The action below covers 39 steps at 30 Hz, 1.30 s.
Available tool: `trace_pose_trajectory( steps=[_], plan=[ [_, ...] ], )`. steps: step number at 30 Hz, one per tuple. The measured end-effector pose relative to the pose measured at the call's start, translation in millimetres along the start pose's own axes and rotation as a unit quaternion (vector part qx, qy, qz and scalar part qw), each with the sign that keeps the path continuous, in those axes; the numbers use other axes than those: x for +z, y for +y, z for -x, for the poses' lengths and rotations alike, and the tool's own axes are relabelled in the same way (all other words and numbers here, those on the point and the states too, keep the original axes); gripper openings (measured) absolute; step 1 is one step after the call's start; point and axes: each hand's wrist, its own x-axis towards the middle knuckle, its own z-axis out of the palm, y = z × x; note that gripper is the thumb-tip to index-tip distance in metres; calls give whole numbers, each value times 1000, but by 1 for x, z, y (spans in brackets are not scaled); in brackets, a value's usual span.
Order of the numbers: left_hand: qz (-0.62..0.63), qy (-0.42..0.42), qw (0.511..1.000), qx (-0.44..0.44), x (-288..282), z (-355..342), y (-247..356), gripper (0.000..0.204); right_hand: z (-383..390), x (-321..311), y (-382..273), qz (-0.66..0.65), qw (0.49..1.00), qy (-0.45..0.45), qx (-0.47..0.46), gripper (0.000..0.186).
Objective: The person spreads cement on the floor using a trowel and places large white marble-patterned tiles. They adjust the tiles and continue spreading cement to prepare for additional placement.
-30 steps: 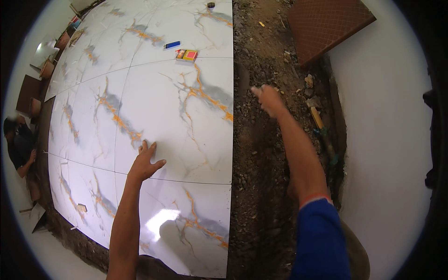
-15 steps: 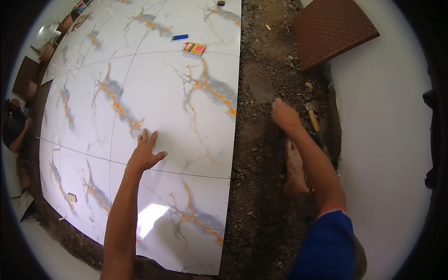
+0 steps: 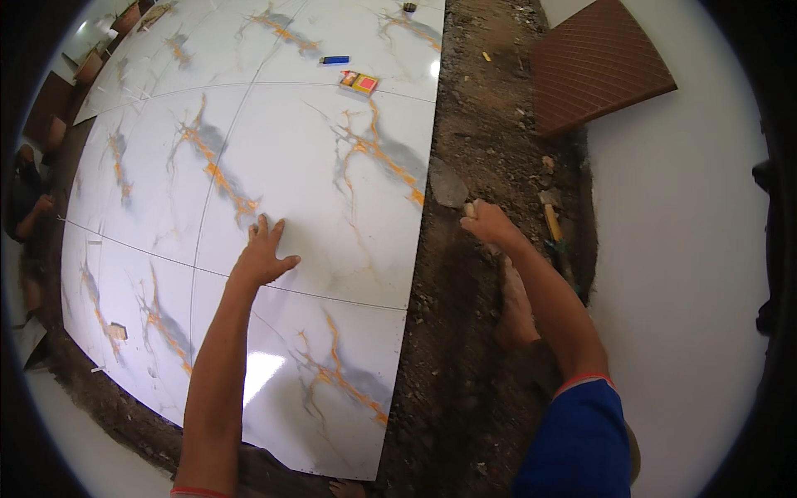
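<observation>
My left hand [image 3: 266,253] rests with spread fingers on a glossy white floor tile [image 3: 332,249] with grey and orange veining. In my right hand [image 3: 490,226] is the handle of a trowel, its fingers wrapped round it. The trowel's grey, rounded blade [image 3: 448,184] is over the dark soil strip [image 3: 465,357], close beside the tile's right edge. Whether the blade touches the soil or the tile, I cannot tell. Thin joint lines run between the laid tiles. Below my right forearm a bare foot [image 3: 516,307] stands on the soil.
A brown grid-patterned tile [image 3: 602,66] leans against the white wall [image 3: 672,249]. On the tiles lie a blue lighter [image 3: 334,60], a small red-and-yellow box [image 3: 359,83] and a small tan block [image 3: 118,332]. A yellow-handled tool [image 3: 553,222] lies by the wall. Another person [image 3: 31,195] is at the far left.
My right hand has moved left and down, bringing the trowel, blurred before, next to the tile edge. My left hand stays spread on the tile. The view has shifted slightly.
</observation>
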Motion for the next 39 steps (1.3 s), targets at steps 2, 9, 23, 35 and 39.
trace_pose_trajectory(
  steps=[2,9,23,35,39],
  plan=[
    [4,6,1000,4,2,-1,-2,98,12,-8,6,64,986,112,105,36],
    [6,1,1000,2,3,-6,-3,99,69,58,-22,-374,918,-40,127,32],
    [-4,-8,1000,13,6,-13,-10,101,179,94,-60,-535,823,-12,193,44],
    [1,-13,1000,19,8,-19,-13,100,215,99,4,-424,865,125,238,43],
    [13,-7,1000,27,9,-20,-16,101,156,52,17,-168,942,167,236,42]
  ],
)
